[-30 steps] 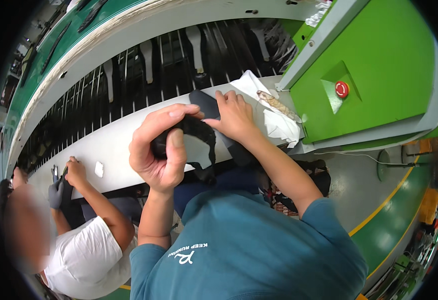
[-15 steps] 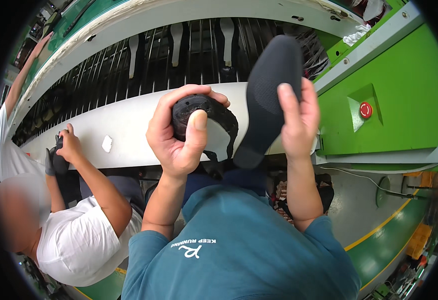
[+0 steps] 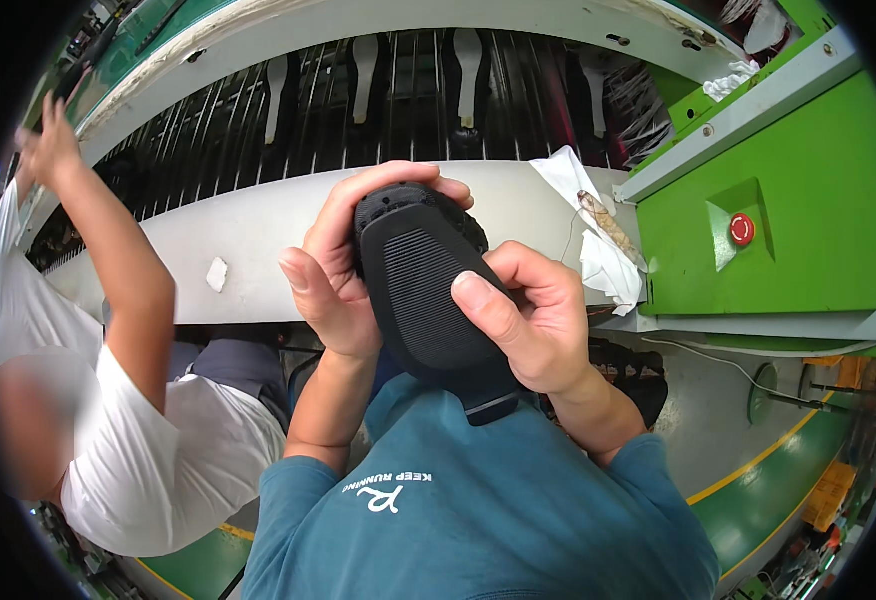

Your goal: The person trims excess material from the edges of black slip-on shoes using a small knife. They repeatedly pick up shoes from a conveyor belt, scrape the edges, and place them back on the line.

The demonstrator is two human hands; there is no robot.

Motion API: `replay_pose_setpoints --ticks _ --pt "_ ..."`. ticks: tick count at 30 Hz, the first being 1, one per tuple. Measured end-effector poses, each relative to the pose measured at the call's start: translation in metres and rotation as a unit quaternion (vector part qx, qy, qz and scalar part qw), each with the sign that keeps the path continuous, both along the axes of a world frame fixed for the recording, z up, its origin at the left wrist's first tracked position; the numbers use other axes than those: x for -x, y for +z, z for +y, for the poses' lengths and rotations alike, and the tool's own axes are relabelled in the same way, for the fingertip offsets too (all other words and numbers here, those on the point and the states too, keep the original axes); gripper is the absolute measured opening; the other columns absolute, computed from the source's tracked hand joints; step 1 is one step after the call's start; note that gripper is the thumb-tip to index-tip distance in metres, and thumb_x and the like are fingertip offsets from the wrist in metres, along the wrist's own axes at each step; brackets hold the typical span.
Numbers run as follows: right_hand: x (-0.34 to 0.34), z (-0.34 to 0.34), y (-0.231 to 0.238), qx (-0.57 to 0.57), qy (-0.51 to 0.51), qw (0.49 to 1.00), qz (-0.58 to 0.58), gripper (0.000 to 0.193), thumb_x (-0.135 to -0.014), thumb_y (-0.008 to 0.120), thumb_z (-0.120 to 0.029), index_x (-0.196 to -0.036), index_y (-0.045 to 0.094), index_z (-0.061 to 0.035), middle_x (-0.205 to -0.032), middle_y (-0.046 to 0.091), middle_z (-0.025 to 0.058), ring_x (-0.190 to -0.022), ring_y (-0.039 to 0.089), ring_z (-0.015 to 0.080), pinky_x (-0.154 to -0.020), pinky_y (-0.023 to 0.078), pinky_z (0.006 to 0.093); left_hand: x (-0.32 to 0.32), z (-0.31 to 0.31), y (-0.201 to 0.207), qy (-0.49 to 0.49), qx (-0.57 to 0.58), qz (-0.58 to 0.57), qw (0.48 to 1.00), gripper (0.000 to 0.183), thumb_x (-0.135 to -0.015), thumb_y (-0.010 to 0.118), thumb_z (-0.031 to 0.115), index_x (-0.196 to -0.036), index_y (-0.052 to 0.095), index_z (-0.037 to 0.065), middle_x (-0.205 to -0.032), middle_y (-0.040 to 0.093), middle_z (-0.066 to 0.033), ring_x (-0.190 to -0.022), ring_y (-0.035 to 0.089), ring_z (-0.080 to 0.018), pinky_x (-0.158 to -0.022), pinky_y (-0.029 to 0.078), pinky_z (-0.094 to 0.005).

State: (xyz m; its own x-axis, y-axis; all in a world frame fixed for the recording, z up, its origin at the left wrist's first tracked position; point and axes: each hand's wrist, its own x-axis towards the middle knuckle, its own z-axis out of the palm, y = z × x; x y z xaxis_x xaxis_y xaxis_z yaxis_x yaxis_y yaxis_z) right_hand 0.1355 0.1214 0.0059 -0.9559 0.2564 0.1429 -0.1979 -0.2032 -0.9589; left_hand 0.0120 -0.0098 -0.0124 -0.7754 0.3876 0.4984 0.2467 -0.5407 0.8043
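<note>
My left hand (image 3: 336, 280) wraps its fingers around the toe end of a black shoe upper (image 3: 386, 196), while its thumb stands off to the side. Over the upper's underside lies a black ribbed shoe sole (image 3: 423, 285), which hides most of the upper. The sole's toe sits just inside the upper's toe rim, and its heel end points down toward my chest. My right hand (image 3: 533, 320) grips the sole along its right edge, thumb flat on the ribbed face and fingers curled behind.
Beyond a white ledge (image 3: 258, 225), black pieces with pale insoles (image 3: 466, 80) lie on a metal-rod conveyor (image 3: 413, 100). White cloth (image 3: 608, 275) and a tan wrapped stick (image 3: 610, 232) rest at right, beside a green panel with a red button (image 3: 741, 229). A co-worker (image 3: 148, 440) reaches forward at left.
The sole has come left and down from beside the upper onto its underside, turning ribbed face toward me. My left thumb has lifted off the upper. The co-worker's arm has swung up and away.
</note>
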Motion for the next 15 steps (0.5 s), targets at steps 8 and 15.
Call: replay_pose_setpoints --ticks 8,15 --pt "0.0025 -0.0014 -0.0021 -0.012 -0.003 1.0 0.008 0.028 -0.109 0.075 -0.025 -0.092 0.072 -0.0018 -0.081 0.076 0.0007 -0.074 0.065 0.0039 -0.068 0.051 0.0235 0.0 0.001 0.0 0.003 -0.012 -0.023 1.0 0.112 -0.106 0.015 0.084 -0.132 0.064 -0.014 -0.109 0.077 -0.0284 -0.103 0.076 -0.0404 -0.09 0.063 -0.049" --pt "0.0055 -0.0003 -0.0039 -0.027 -0.01 0.999 0.014 0.028 -0.109 0.075 -0.024 -0.091 0.073 -0.0021 -0.079 0.076 0.0009 -0.072 0.065 0.0038 -0.066 0.051 0.0236 -0.0008 0.0026 0.0013 0.008 -0.019 -0.03 0.999 0.107 -0.108 0.016 0.079 -0.13 0.064 -0.013 -0.109 0.077 -0.029 -0.102 0.076 -0.0397 -0.091 0.062 -0.0485"
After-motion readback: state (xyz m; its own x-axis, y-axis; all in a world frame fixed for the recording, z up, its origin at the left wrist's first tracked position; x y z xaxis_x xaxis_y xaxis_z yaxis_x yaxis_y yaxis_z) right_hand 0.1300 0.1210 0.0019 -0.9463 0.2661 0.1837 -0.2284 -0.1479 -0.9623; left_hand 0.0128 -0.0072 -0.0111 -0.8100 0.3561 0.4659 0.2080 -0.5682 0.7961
